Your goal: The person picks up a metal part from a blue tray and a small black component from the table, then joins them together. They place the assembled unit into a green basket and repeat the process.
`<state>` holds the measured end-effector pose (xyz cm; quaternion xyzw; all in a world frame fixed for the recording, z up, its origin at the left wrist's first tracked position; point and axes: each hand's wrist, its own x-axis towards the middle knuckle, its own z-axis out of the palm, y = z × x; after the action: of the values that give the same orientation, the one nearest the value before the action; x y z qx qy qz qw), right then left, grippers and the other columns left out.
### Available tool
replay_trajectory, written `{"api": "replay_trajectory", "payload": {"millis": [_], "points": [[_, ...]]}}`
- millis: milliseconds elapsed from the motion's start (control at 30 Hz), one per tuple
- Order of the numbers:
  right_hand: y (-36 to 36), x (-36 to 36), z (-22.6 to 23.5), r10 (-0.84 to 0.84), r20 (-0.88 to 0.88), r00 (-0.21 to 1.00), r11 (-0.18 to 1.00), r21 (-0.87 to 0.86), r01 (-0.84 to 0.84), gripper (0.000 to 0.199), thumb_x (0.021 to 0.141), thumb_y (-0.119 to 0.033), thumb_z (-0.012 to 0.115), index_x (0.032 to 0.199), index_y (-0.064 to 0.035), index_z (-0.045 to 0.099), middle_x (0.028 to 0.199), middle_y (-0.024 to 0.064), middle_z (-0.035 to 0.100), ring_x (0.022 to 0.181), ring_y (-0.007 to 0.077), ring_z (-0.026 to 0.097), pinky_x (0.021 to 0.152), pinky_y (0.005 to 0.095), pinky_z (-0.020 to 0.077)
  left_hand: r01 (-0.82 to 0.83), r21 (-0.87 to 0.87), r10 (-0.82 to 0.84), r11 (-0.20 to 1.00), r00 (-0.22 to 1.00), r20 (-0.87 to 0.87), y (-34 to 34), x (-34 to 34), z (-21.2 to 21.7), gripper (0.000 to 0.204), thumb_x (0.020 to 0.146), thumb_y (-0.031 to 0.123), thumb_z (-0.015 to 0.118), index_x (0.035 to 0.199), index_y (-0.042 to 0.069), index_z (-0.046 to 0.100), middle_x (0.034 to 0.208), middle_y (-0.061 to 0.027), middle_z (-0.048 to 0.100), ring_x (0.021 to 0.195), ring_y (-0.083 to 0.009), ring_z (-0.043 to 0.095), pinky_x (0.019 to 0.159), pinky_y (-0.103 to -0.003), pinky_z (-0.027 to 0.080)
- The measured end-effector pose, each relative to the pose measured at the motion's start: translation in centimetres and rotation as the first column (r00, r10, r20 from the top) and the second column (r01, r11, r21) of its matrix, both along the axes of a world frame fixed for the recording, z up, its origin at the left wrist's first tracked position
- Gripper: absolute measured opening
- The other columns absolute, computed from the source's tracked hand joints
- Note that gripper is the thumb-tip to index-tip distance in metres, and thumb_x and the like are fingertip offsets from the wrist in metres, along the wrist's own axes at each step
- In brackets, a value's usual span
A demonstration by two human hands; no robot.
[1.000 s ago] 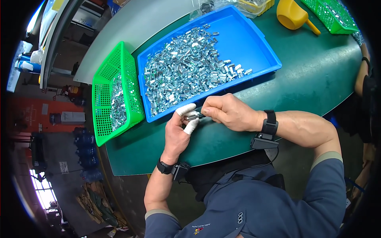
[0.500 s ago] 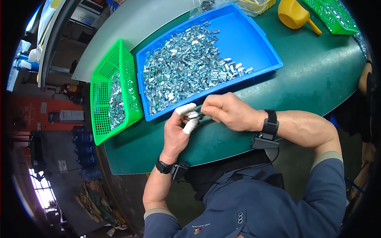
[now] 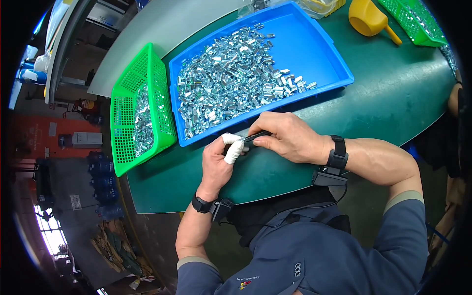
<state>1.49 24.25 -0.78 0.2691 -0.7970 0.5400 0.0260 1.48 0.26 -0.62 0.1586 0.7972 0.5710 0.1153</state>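
Observation:
My left hand [image 3: 216, 162], with white wrapping on its thumb and forefinger, pinches a small silvery hex coupling nut, now mostly hidden between the fingertips. My right hand [image 3: 290, 139] closes thumb and forefinger on a slim, dark pen-like tool [image 3: 257, 136], its tip meeting the left fingertips. Both hands are just in front of a blue tray [image 3: 314, 46], which holds a heap of similar shiny nuts [image 3: 231, 73]. On the tray's left, a tilted green mesh basket [image 3: 156, 103] contains more metal pieces [image 3: 143, 123].
The green tabletop [image 3: 383, 98] curves along its front edge near my body. At the back right lie a yellow scoop [image 3: 366, 18] and a second green basket [image 3: 415, 24] with metal pieces. Part of another person's arm [image 3: 455, 98] shows at the far right.
The nut, visible between my left fingers before, is now largely covered by them. My right hand has turned slightly, and more of the dark tool shows.

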Motion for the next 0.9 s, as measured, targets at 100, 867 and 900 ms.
{"api": "replay_trajectory", "payload": {"millis": [100, 867, 900], "points": [[0.2, 0.0, 0.5, 0.046, 0.115, 0.992, 0.998, 0.032, -0.050, 0.021, 0.100, -0.021, 0.064, 0.100, -0.0009, 0.068, 0.092, 0.0159, 0.070, 0.085, 0.0320, 0.068, 0.073, 0.0423, 0.0520, 0.013, -0.005, -0.013, 1.000, 1.000, -0.016, -0.1, -0.1, 0.0, 0.017, 0.103, 0.016, 0.066, 0.100, 0.000, 0.069, 0.087, -0.0038, 0.069, 0.079, -0.0113, 0.066, 0.073, -0.026, 0.054], [0.5, -0.3, 1.0, 0.112, 0.304, 0.946, 0.991, 0.031, -0.127, 0.021, 0.097, -0.020, 0.068, 0.102, 0.0006, 0.067, 0.084, 0.0120, 0.071, 0.077, 0.0223, 0.067, 0.071, 0.0365, 0.0518, -0.009, -0.004, 0.009, 1.000, 0.999, -0.037, 0.0, 0.1, -0.1, 0.020, 0.101, 0.021, 0.069, 0.094, 0.003, 0.070, 0.081, -0.0029, 0.072, 0.072, -0.0095, 0.066, 0.067, -0.025, 0.051], [0.6, -0.4, 1.2, 0.110, 0.304, 0.946, 0.992, 0.031, -0.125, 0.021, 0.097, -0.020, 0.068, 0.102, 0.0006, 0.067, 0.084, 0.0120, 0.071, 0.077, 0.0223, 0.067, 0.071, 0.0365, 0.0518, -0.013, 0.001, 0.013, 1.000, 0.999, -0.030, 0.0, 0.1, -0.1, 0.021, 0.101, 0.022, 0.068, 0.093, 0.003, 0.070, 0.081, -0.0030, 0.072, 0.072, -0.0095, 0.065, 0.066, -0.025, 0.051]]}}
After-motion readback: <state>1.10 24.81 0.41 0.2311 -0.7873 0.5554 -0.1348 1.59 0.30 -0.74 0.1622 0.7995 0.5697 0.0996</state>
